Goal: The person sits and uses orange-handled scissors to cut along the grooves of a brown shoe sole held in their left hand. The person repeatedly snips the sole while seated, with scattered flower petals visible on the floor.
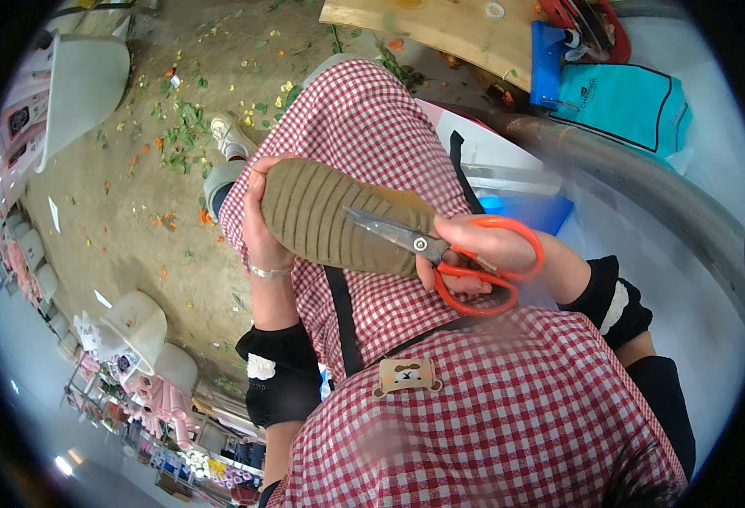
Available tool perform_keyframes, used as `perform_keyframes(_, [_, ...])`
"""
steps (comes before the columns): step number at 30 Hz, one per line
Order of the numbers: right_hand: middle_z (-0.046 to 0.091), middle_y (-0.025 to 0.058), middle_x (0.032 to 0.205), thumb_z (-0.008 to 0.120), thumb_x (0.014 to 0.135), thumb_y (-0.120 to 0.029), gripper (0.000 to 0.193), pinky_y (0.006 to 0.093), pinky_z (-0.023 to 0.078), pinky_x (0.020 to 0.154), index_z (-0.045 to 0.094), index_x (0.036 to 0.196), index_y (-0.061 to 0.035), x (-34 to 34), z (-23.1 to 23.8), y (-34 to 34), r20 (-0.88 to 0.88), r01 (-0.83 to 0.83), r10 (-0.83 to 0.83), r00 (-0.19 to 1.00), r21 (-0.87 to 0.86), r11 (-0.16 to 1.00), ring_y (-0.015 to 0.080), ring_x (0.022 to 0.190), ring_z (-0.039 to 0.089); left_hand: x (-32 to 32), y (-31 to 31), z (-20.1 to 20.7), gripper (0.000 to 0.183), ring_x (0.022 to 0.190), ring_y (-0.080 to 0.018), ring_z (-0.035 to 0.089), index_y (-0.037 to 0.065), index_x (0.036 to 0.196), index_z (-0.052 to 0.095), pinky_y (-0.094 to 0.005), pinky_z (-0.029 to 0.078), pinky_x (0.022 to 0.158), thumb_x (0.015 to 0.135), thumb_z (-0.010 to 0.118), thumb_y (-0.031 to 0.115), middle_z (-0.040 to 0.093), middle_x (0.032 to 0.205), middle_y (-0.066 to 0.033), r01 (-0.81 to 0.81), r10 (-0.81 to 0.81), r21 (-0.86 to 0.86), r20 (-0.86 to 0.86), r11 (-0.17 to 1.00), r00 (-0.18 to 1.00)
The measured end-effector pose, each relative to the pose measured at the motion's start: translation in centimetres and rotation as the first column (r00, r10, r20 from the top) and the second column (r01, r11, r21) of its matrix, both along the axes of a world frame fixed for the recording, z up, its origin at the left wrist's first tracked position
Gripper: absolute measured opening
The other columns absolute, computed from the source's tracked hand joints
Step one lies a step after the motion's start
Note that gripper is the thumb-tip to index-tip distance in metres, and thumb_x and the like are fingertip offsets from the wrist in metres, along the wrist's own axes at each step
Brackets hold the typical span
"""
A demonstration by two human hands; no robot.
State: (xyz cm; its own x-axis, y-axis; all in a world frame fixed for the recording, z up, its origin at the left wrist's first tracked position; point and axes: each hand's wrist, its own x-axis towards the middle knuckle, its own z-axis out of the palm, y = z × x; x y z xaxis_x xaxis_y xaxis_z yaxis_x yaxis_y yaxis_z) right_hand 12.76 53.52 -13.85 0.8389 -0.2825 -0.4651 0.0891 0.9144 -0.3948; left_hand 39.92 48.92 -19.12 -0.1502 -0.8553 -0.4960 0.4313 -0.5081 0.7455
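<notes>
The left hand (260,227) curls around one end of a ridged brown sole (309,216) above the checked apron (474,406). The right hand (493,245) grips orange-handled scissors (422,245), blades over the sole.

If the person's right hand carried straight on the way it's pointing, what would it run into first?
Most likely the brown ridged sole: the right hand points left toward it, and the blades of the scissors it grips overlap it in the picture. Whether they touch is unclear.
</notes>
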Motion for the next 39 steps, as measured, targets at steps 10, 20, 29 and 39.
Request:
perform_keyframes(10, [0.042,-0.0011,0.049,0.016,0.096,-0.044,0.063,0.0220,0.034,0.042,0.057,0.087,0.0018,0.8,0.3,-0.4,0.016,-0.092,0.092,0.996,-0.011,0.996,0.0079,0.042,0.036,0.0,-0.2,0.3,0.032,0.103,-0.0231,0.052,0.002,0.108,0.046,-0.0366,0.042,0.091,0.092,0.033,0.027,0.052,0.113,-0.0133,-0.003,0.002,-0.032,-0.026,0.999,1.000])
perform_keyframes(20, [0.042,-0.0010,0.049,0.017,0.097,-0.043,0.062,0.0223,0.034,0.043,0.058,0.085,0.0016,0.8,1.5,-1.1,-0.075,-0.105,0.108,0.991,0.039,0.994,0.0082,0.041,0.036,-0.3,-0.3,0.8,0.031,0.100,-0.0219,0.053,0.002,0.107,0.046,-0.0358,0.043,0.090,0.092,0.034,0.026,0.053,0.110,-0.0131,-0.001,0.000,-0.044,-0.031,0.999,1.000])
perform_keyframes(29, [0.038,-0.0026,0.047,0.018,0.097,-0.043,0.061,0.0219,0.031,0.041,0.057,0.083,0.0014,0.4,2.4,-1.5,-0.116,-0.117,0.133,0.984,0.141,0.983,0.0078,0.041,0.033,-1.1,-0.8,2.0,0.035,0.103,-0.0217,0.050,0.003,0.108,0.047,-0.0352,0.040,0.092,0.091,0.032,0.029,0.051,0.112,-0.0114,0.084,-0.075,-0.110,0.087,0.990,0.993])
perform_keyframes(39, [0.037,-0.0025,0.046,0.016,0.098,-0.039,0.059,0.0218,0.032,0.041,0.057,0.080,-0.0003,0.8,2.1,-0.6,-0.125,-0.064,0.063,0.990,-0.003,0.998,0.0074,0.039,0.031,-0.8,-0.8,1.3,0.035,0.104,-0.0225,0.050,0.003,0.109,0.047,-0.0356,0.039,0.093,0.091,0.032,0.029,0.051,0.112,-0.0121,0.065,-0.061,-0.080,0.050,0.995,0.997])
